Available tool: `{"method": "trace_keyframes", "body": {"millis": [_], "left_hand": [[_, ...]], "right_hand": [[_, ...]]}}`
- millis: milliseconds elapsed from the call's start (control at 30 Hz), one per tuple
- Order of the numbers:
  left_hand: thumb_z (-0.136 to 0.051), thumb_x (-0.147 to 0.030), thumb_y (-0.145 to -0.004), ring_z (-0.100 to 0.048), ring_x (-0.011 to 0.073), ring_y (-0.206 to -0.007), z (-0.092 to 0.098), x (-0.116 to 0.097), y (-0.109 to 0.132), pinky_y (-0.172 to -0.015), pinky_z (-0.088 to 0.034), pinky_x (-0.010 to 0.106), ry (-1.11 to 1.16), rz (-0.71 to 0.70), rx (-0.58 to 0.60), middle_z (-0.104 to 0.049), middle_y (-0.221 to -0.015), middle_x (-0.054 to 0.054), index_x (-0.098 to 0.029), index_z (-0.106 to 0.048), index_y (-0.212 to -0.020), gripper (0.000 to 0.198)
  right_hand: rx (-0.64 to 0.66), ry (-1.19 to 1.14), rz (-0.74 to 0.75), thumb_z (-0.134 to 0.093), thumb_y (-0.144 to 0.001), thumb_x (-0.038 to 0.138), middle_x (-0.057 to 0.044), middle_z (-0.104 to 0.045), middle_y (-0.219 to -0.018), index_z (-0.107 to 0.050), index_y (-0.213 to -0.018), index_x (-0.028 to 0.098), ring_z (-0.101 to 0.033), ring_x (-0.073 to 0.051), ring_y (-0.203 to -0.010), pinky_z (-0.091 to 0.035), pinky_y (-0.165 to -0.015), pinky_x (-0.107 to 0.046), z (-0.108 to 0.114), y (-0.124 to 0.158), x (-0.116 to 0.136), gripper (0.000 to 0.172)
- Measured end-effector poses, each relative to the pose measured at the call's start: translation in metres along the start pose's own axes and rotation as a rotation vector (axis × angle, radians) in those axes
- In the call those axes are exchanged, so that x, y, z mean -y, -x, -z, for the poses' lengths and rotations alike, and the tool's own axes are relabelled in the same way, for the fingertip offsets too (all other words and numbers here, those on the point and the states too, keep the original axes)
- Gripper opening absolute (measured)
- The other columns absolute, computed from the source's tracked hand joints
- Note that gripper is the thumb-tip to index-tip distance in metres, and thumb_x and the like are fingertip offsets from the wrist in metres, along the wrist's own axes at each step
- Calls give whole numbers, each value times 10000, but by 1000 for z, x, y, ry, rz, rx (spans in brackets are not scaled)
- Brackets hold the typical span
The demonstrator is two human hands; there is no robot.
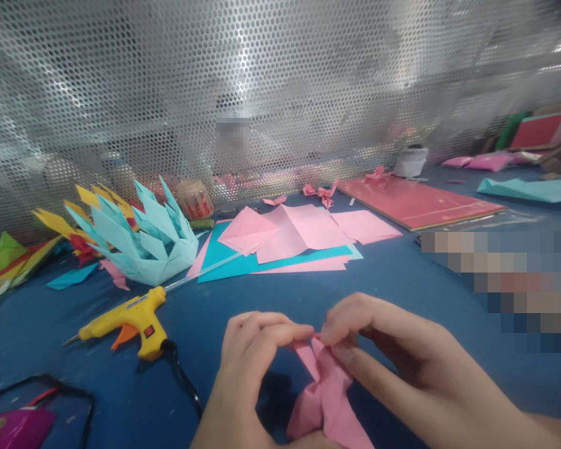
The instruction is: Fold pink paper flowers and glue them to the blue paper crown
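**Over the tabletop (215, 305), folded pink paper (333, 380) was held two-handed**

The right hand (397, 343) closed its grip on the upper tip; the left hand (245, 362) curved around the left side, its grip holding top and lower part.

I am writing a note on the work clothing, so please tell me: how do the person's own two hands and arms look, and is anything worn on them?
The left hand and right hand are both bare, with no gloves. No ring, bracelet or watch shows on either, and no sleeve is in view.
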State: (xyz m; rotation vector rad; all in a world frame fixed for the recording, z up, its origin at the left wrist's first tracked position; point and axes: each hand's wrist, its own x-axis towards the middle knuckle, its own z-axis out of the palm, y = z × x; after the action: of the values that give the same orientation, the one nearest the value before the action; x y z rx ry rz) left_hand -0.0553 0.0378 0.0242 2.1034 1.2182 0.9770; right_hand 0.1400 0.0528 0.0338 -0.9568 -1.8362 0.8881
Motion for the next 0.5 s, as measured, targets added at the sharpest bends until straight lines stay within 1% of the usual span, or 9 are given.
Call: {"method": "trace_keyframes", "body": {"millis": [67, 133, 233, 267, 333, 400, 433, 500], "left_hand": [[-830, -361, -580, -536, 219, -1020, -1, -1, -1, -875, -449, 310, 36, 0, 21, -595, -1050, -20, -354, -566, -1083, 568], [-812, -291, -597, -568, 203, -952, -3, -3, -2, -825, -466, 290, 73, 39, 37, -612, -1004, -21, -323, -581, -1048, 507], [-797, -201, -562, -609, 196, -855, -5, -7, -2, -775, -479, 282, 182, 158, 46, -646, -949, -12, -275, -608, -988, 472], [-794, -196, -552, -619, 199, -827, -5, -9, -2, -755, -482, 281, 239, 207, 56, -662, -931, -7, -262, -618, -975, 463], [-768, -276, -593, -628, 204, -770, -4, -11, -3, -704, -482, 279, 371, 293, 93, -690, -865, 7, -236, -641, -956, 387], [-678, -380, -707, -620, 191, -716, -3, -11, -6, -659, -470, 270, 451, 375, 98, -695, -780, 16, -216, -666, -895, 250], [-635, -398, -750, -614, 180, -695, -2, -11, -7, -651, -466, 265, 469, 413, 87, -690, -745, 16, -210, -672, -853, 217], [-604, -345, -788, -613, 166, -673, -2, -10, -10, -652, -466, 264, 487, 469, 72, -682, -705, 13, -202, -665, -781, 155]], "right_hand": [[-39, 9, -23, -557, -857, 129, 66, -615, -732, -598, -840, 266, -596, -71, -674, -498, -622, -133, -2, 1, 0, 144], [-72, 24, -11, -581, -838, 126, 72, -615, -702, -610, -837, 270, -589, -67, -640, -491, -589, -120, -3, 1, 1, 146], [-96, 43, 2, -595, -822, 120, 66, -631, -703, -622, -837, 264, -598, -72, -636, -498, -584, -121, -4, 2, 2, 147], [-98, 45, -7, -593, -823, 125, 61, -635, -703, -623, -843, 259, -606, -76, -639, -505, -588, -127, -3, 2, 2, 139], [-87, 47, -34, -586, -829, 139, 50, -641, -700, -621, -858, 245, -620, -86, -641, -516, -590, -140, -2, 2, 2, 115], [-65, 56, -44, -583, -830, 142, 44, -641, -687, -617, -857, 233, -625, -91, -631, -521, -583, -146, -1, 2, 2, 101], [-55, 65, -36, -584, -827, 137, 42, -640, -683, -618, -853, 229, -624, -91, -624, -520, -579, -147, -1, 2, 3, 101], [-36, 72, 5, -577, -822, 112, 41, -642, -681, -624, -852, 226, -620, -86, -609, -518, -575, -142, -1, 3, 4, 128]]}}
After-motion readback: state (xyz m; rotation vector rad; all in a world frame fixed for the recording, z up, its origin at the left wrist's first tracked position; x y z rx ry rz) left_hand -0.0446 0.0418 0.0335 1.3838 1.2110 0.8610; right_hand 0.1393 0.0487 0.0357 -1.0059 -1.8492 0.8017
